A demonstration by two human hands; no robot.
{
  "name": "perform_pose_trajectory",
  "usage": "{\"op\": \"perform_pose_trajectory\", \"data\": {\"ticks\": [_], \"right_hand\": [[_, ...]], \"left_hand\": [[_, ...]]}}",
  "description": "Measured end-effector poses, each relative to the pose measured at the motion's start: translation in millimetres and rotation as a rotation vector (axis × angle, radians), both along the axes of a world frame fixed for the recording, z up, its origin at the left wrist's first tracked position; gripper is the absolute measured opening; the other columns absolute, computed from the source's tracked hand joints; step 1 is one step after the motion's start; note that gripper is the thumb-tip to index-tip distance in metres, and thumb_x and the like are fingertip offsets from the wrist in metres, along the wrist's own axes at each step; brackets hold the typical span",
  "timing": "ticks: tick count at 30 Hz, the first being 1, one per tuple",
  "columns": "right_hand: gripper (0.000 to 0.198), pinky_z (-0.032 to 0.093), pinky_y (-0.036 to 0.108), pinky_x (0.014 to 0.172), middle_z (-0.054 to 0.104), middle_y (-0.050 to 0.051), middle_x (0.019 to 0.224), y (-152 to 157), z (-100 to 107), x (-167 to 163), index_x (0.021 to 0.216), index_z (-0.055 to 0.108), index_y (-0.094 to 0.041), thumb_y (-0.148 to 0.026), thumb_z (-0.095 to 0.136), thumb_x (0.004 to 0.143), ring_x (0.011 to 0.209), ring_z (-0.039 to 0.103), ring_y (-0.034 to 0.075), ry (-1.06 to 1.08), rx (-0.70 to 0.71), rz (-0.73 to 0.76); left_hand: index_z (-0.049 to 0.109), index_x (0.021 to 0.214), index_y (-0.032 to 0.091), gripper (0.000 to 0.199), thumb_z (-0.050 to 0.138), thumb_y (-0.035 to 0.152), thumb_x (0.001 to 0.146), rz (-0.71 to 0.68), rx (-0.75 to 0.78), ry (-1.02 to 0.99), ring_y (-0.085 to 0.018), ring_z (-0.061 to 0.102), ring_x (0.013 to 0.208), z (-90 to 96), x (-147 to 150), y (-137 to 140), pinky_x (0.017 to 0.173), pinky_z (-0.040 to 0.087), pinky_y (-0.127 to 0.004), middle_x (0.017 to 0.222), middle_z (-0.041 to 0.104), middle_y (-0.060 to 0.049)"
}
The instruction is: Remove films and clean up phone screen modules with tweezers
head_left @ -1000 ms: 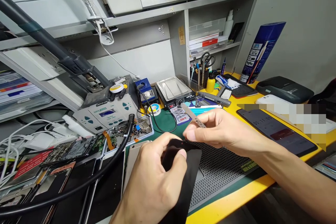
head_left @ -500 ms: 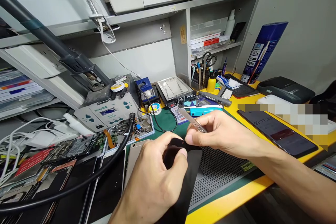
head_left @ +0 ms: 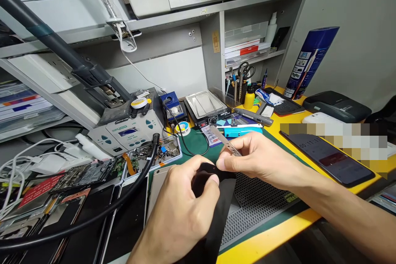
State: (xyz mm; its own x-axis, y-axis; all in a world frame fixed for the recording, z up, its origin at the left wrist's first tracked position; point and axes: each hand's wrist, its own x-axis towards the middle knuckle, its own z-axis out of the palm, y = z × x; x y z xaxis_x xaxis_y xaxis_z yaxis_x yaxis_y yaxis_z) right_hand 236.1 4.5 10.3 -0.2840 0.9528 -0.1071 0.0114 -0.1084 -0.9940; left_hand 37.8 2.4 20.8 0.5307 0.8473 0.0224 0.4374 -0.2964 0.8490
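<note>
My left hand (head_left: 182,206) is closed on a thin, glossy black panel (head_left: 223,202), thumb on its face near the upper edge and the fingers curled behind. The panel is tilted, and its lower part runs down out of view behind the hand. My right hand (head_left: 252,156) pinches flat metal tweezers (head_left: 227,142) with a row of holes, their broad end pointing up and away. Its thumb and fingertips are at the panel's top right corner; the tweezers' tips are hidden there. Beneath both lies a grey perforated mat (head_left: 256,204).
A dark phone (head_left: 328,159) showing a timer lies at right. A rework station (head_left: 130,128) stands behind left, its black hose (head_left: 123,206) curving in front. A parts tray (head_left: 163,152) and stacked panels (head_left: 77,218) sit at left. A blue-handled tool (head_left: 243,131) lies beyond my right hand.
My right hand and the tweezers have shifted very slightly to the left. The panel's right edge has also moved a little left. Both grips are unchanged.
</note>
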Motion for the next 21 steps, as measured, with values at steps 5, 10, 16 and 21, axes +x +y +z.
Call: {"op": "perform_pose_trajectory", "data": {"ticks": [5, 10, 16, 21], "right_hand": [[0.026, 0.014, 0.025, 0.045, 0.037, -0.007, 0.056, -0.3, 1.3, 0.0, 0.066, 0.066, -0.016, -0.036, 0.082, 0.073, 0.050, 0.021, 0.006, -0.004, -0.009, -0.001], [0.025, 0.015, 0.026, 0.046, 0.040, -0.007, 0.057, -0.7, 1.5, 0.1, 0.066, 0.067, -0.016, -0.035, 0.082, 0.073, 0.051, 0.022, 0.007, 0.011, -0.007, 0.010], [0.024, 0.013, 0.025, 0.044, 0.037, -0.008, 0.057, -0.9, 1.1, 1.1, 0.069, 0.067, -0.015, -0.034, 0.080, 0.076, 0.050, 0.020, 0.006, 0.037, -0.009, 0.027], [0.025, 0.015, 0.023, 0.044, 0.038, -0.007, 0.058, -0.8, 1.8, 1.9, 0.072, 0.068, -0.014, -0.036, 0.078, 0.079, 0.051, 0.021, 0.006, 0.020, 0.008, 0.028]], "left_hand": [[0.060, 0.087, 0.020, 0.019, 0.049, 0.032, 0.097, -0.006, 0.002, 0.009, -0.015, 0.055, 0.072, 0.5, -0.3, 0.5, 0.065, 0.044, -0.025, 0.078, 0.062, 0.001], [0.060, 0.087, 0.020, 0.020, 0.048, 0.033, 0.097, -0.003, 0.005, 0.027, -0.015, 0.055, 0.072, 2.1, -0.1, -0.5, 0.065, 0.043, -0.025, 0.079, 0.062, 0.001], [0.060, 0.089, 0.021, 0.017, 0.049, 0.031, 0.097, -0.010, 0.002, -0.017, -0.015, 0.057, 0.074, 2.6, 1.2, -1.1, 0.067, 0.045, -0.024, 0.080, 0.063, 0.001], [0.059, 0.088, 0.022, 0.013, 0.051, 0.029, 0.095, 0.000, 0.069, 0.002, -0.014, 0.057, 0.070, 2.9, 0.4, -2.0, 0.063, 0.045, -0.023, 0.078, 0.063, 0.003]]}}
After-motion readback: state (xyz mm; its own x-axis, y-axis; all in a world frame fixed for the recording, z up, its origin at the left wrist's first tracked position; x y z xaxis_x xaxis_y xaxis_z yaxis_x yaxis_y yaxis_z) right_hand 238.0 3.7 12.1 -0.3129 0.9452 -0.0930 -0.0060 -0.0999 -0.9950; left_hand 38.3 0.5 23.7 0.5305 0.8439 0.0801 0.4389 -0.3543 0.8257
